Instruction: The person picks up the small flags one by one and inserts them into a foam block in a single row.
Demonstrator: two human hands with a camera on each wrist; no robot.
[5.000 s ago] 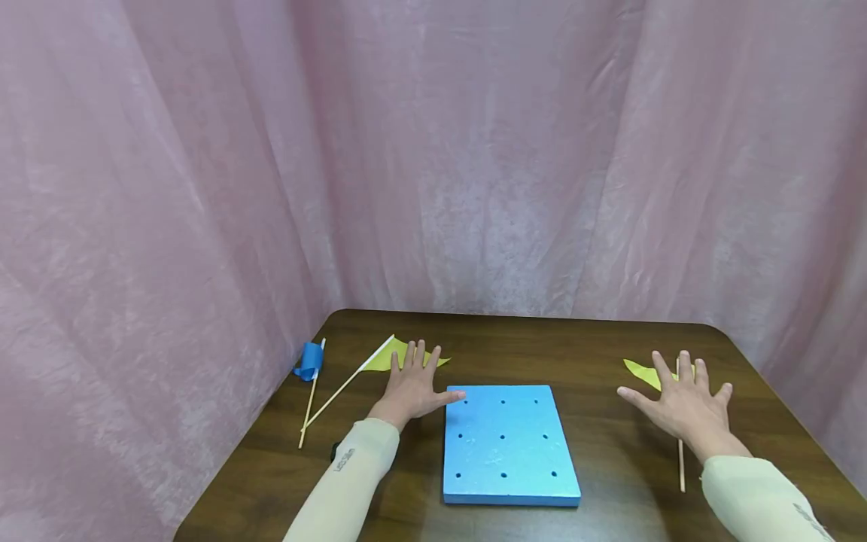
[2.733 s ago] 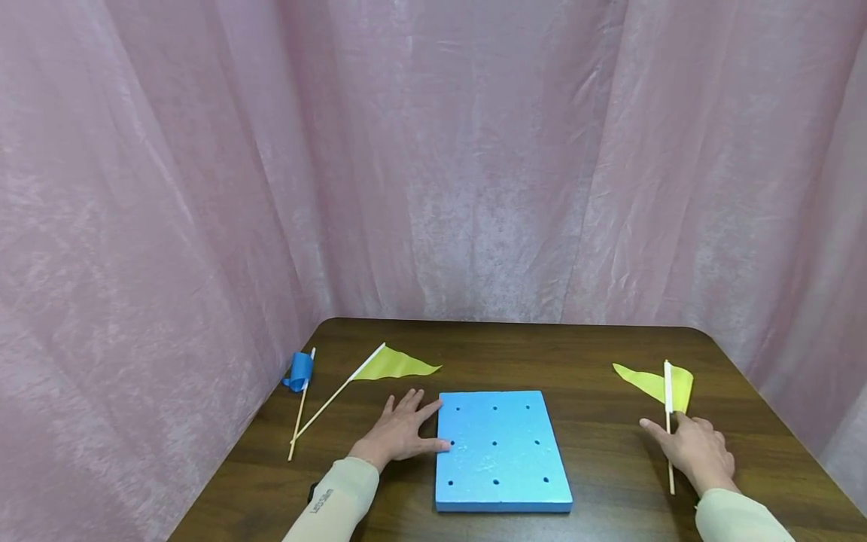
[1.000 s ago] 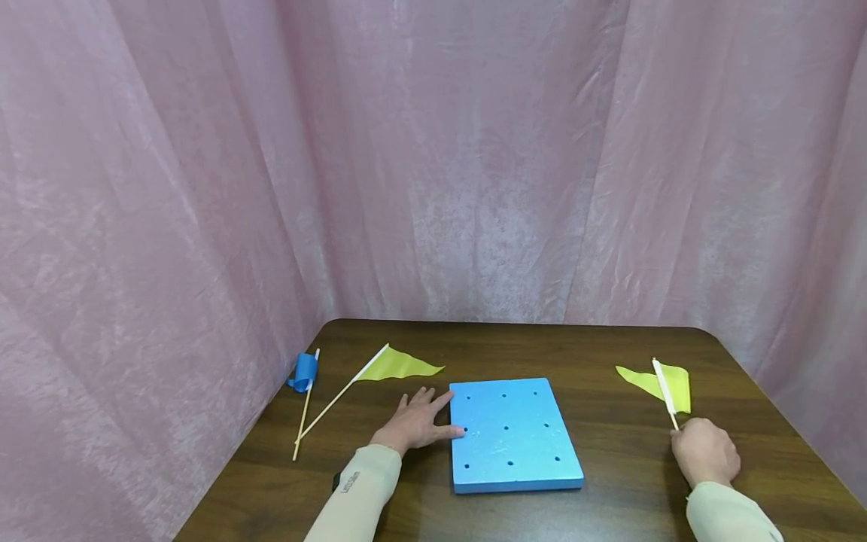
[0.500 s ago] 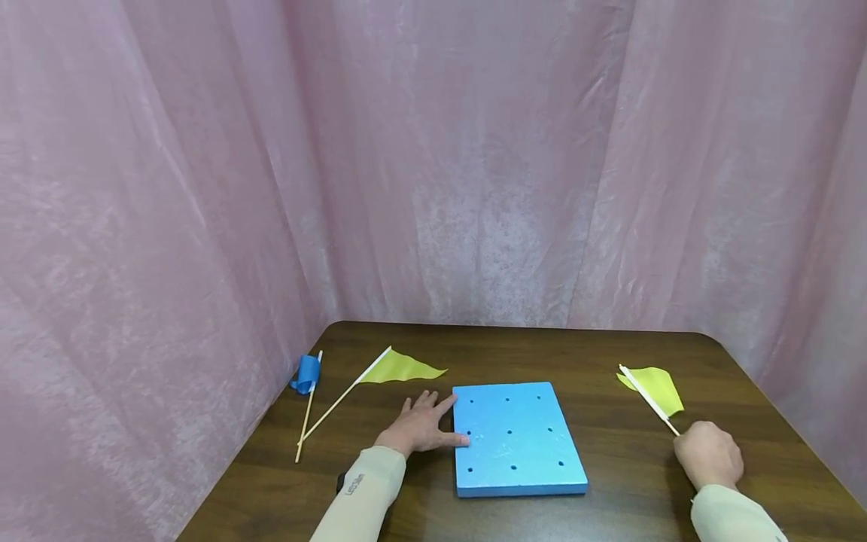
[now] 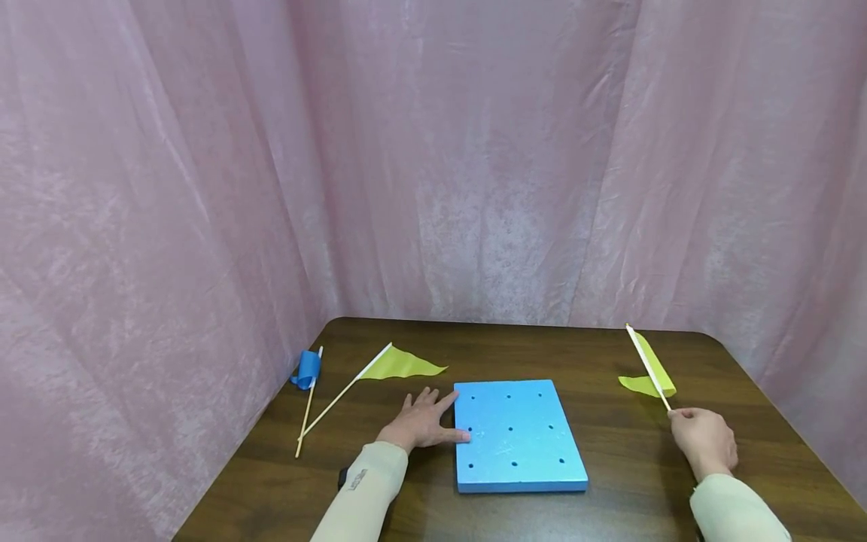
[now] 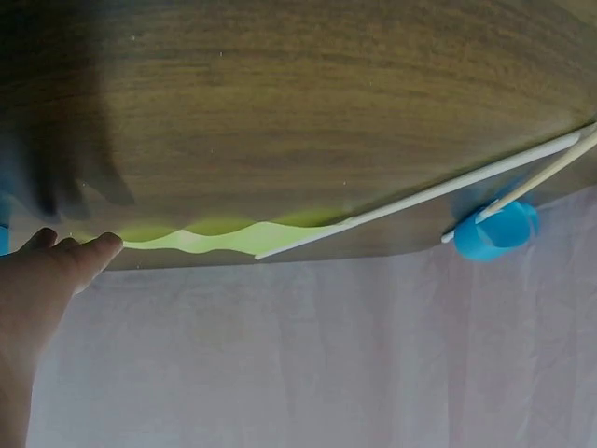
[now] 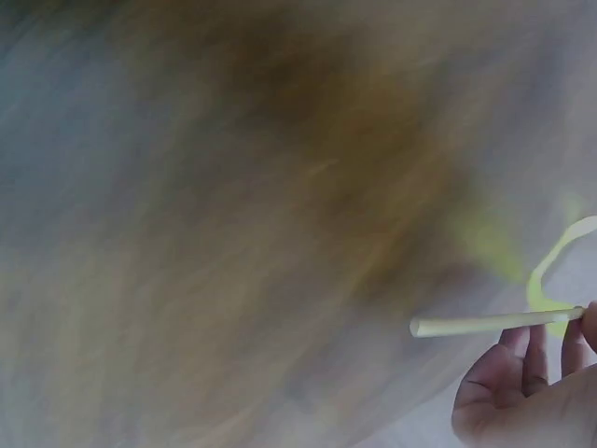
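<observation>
My right hand (image 5: 704,440) pinches the stick of a small yellow flag (image 5: 655,369) at the right of the table. Its stick leans up and away to the left, the cloth curling loosely beside it. In the right wrist view the bare stick end (image 7: 466,325) juts out past the fingers. My left hand (image 5: 421,423) rests with spread fingers at the left edge of a blue board (image 5: 521,444), thumb on its top face. Rows of small holes dot that board. In the left wrist view only part of the left hand (image 6: 47,280) shows.
On the left of the wooden table (image 5: 406,512) lie a second yellow flag (image 5: 400,364) and a blue flag (image 5: 308,367) with curled cloth, their sticks crossing at the lower ends. Pink curtains (image 5: 474,165) hang behind the table and along its left side.
My right hand came down to the right yellow flag, took its stick and raised it, tilting its top left. My left hand moved from above the board's far corner onto its left edge.
</observation>
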